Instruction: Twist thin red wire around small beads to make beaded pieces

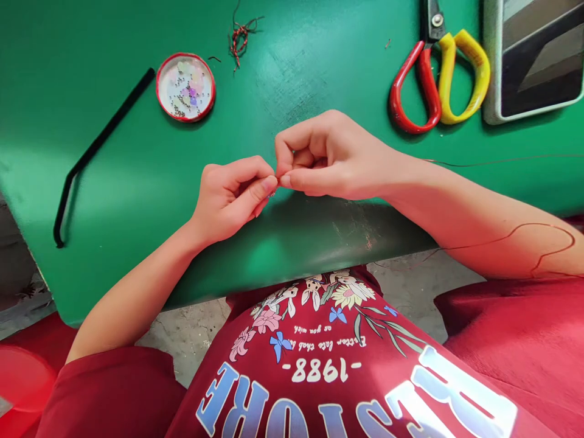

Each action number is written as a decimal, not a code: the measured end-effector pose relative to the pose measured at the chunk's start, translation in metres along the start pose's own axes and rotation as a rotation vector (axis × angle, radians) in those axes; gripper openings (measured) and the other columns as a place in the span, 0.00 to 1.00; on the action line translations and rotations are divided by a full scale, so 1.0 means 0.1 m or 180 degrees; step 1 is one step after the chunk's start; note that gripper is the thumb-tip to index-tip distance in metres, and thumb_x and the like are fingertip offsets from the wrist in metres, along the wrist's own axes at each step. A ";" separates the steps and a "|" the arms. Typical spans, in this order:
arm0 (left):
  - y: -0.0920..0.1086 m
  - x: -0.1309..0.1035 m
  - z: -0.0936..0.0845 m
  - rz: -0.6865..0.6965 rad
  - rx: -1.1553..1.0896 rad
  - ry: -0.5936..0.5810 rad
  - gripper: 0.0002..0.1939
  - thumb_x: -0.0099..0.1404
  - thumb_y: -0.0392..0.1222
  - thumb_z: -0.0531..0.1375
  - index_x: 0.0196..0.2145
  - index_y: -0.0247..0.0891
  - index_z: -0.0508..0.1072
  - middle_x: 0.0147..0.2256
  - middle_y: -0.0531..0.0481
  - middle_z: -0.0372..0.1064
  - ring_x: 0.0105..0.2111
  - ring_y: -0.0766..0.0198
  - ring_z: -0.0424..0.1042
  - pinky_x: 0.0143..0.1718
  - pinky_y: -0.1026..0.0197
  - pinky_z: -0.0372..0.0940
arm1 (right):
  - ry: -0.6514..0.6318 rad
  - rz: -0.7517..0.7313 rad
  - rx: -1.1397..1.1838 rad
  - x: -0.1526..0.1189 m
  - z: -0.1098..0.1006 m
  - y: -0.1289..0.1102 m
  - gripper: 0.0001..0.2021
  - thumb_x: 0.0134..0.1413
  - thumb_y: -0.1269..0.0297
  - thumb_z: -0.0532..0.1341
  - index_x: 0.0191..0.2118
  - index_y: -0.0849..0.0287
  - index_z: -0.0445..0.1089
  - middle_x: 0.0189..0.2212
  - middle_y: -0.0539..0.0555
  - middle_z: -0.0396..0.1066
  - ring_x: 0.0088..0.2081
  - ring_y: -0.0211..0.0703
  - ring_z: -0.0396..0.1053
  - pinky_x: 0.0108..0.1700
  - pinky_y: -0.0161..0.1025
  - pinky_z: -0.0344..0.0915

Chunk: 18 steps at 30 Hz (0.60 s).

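My left hand (pixel 237 196) is closed in a pinch near the table's front edge, with a small beaded piece (pixel 272 193) just showing at its fingertips. Thumb and forefinger of my right hand (pixel 326 159) are pinched together right beside it, the fingertips of both hands meeting. What my right fingers grip is too small to make out. A thin reddish-brown thread (pixel 515 228) lies in a loop over my right forearm, and another stretch of thread (pixel 479 164) runs off to the right across the table.
On the green table (pixel 114 255) are a red-rimmed lid (pixel 210 103) with beads, a bent black stick (pixel 103 139) and a tangle of cord (pixel 239 42). Scissors (pixel 429 91) with red and yellow handles lie at the upper right, beside a phone (pixel 538 67).
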<state>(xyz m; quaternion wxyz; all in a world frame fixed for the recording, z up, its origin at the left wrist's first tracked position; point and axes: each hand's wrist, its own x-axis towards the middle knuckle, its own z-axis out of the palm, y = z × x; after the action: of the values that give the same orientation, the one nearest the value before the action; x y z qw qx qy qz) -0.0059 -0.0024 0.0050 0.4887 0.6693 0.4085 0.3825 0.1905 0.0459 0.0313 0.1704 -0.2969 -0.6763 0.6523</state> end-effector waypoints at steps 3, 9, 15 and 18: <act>0.02 0.01 0.01 0.0011 0.0389 0.0176 0.17 0.70 0.45 0.59 0.23 0.39 0.70 0.14 0.57 0.62 0.13 0.74 0.58 0.17 0.64 0.53 | 0.0414 -0.0340 -0.0708 0.00 0.06 0.06 0.09 0.53 0.70 0.59 0.26 0.57 0.58 0.17 0.42 0.52 0.22 0.29 0.48 0.24 0.31 0.46; 0.07 -0.01 0.06 -0.0526 0.0210 0.0366 0.18 0.70 0.45 0.59 0.23 0.39 0.68 0.14 0.58 0.63 0.11 0.75 0.55 0.13 0.64 0.48 | 0.0844 -0.0665 -0.2303 0.00 0.18 0.17 0.07 0.57 0.70 0.51 0.28 0.55 0.57 0.18 0.43 0.46 0.22 0.33 0.44 0.27 0.36 0.43; 0.06 0.02 0.07 -0.0919 -0.0661 0.0316 0.18 0.69 0.52 0.61 0.26 0.39 0.67 0.15 0.59 0.63 0.07 0.76 0.52 0.08 0.65 0.44 | 0.0908 -0.0914 -0.3347 0.06 0.23 0.19 0.12 0.60 0.72 0.44 0.30 0.56 0.61 0.19 0.44 0.42 0.21 0.33 0.43 0.28 0.36 0.38; 0.03 0.03 0.08 -0.0833 -0.0751 0.0448 0.20 0.68 0.55 0.61 0.26 0.40 0.65 0.16 0.59 0.63 0.08 0.76 0.53 0.08 0.65 0.44 | 0.1130 -0.0906 -0.3118 0.08 0.19 0.23 0.12 0.65 0.68 0.45 0.34 0.56 0.64 0.20 0.45 0.52 0.23 0.33 0.56 0.29 0.35 0.44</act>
<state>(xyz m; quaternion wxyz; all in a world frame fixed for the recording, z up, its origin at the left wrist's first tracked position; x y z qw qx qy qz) 0.0030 -0.0034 0.0068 0.5796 0.5201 0.4775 0.4068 0.1766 0.0352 0.0058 0.2104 -0.3527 -0.8956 0.1708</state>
